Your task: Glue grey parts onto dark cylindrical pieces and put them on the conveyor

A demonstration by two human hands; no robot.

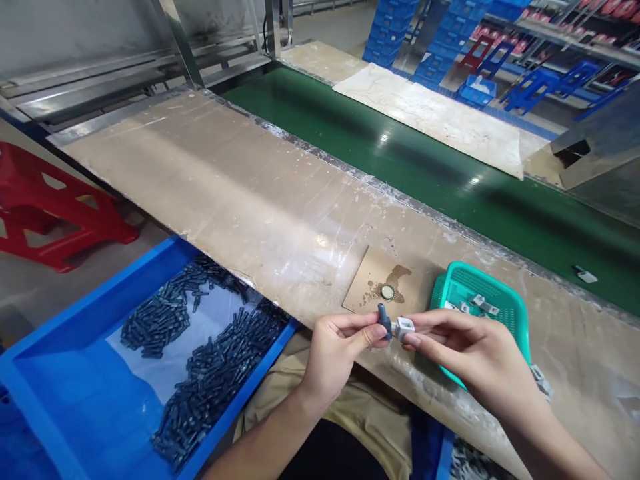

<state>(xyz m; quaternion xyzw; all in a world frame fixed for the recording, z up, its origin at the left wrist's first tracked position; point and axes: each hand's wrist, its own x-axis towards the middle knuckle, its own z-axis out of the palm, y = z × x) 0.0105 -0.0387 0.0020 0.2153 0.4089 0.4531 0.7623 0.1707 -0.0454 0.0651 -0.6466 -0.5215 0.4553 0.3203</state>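
Observation:
My left hand [345,347] pinches a dark blue-grey stepped plastic pin [384,320] held upright. Between the thumb and forefinger of my right hand [463,347] is a white square part [405,327] with an opening in its face. The two parts meet above the table's front edge, the white one's narrow end against the side of the dark one. Just beyond them lies a cardboard square [363,287], stained, with a small round cap [387,291] on it. A green basket [523,313] holding white parts [483,305] stands beside my right hand.
A blue tray [80,333] of many dark pins [220,373] is at the lower left. Behind the brown table [240,193] runs a green belt [360,140] carrying one small assembled piece [585,274]. A red stool [55,207] stands left; more white parts lie right of the basket.

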